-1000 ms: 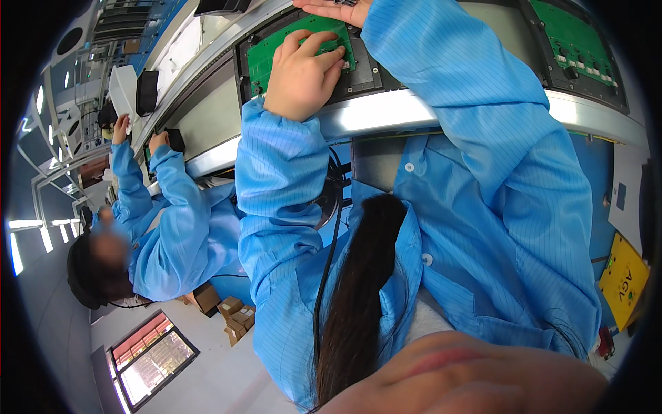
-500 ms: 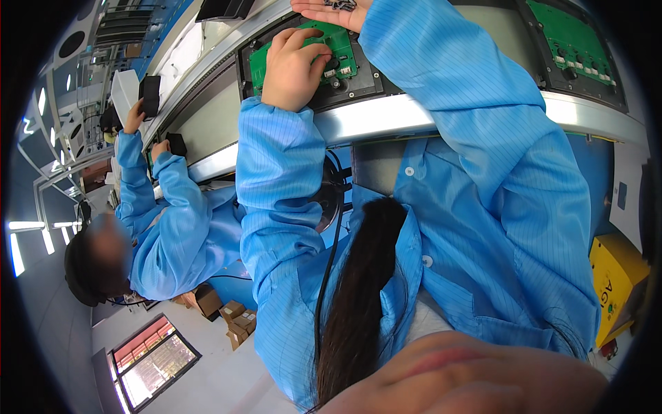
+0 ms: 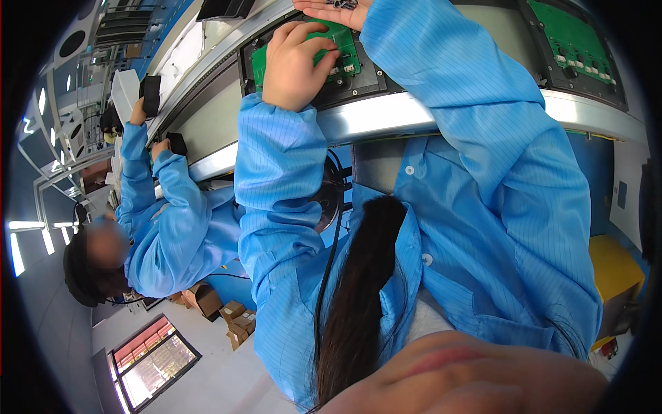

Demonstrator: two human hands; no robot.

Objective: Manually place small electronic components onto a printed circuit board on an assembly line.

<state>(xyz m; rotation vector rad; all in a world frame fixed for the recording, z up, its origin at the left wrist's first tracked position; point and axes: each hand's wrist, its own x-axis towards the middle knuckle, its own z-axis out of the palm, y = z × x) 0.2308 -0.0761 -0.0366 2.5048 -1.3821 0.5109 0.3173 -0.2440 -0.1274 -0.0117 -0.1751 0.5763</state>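
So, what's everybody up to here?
Someone in blue sleeves has the left hand over a green circuit board in a black frame. The right hand, palm up, carries small dark parts. Another green board sits to the right. On the left, a co-worker has one hand at a black block.

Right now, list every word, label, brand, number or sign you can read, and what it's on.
Readable text: none.
Left board: any print too small.
Right board: same.
Cartons: any print too small.
Yellow box: nothing legible.
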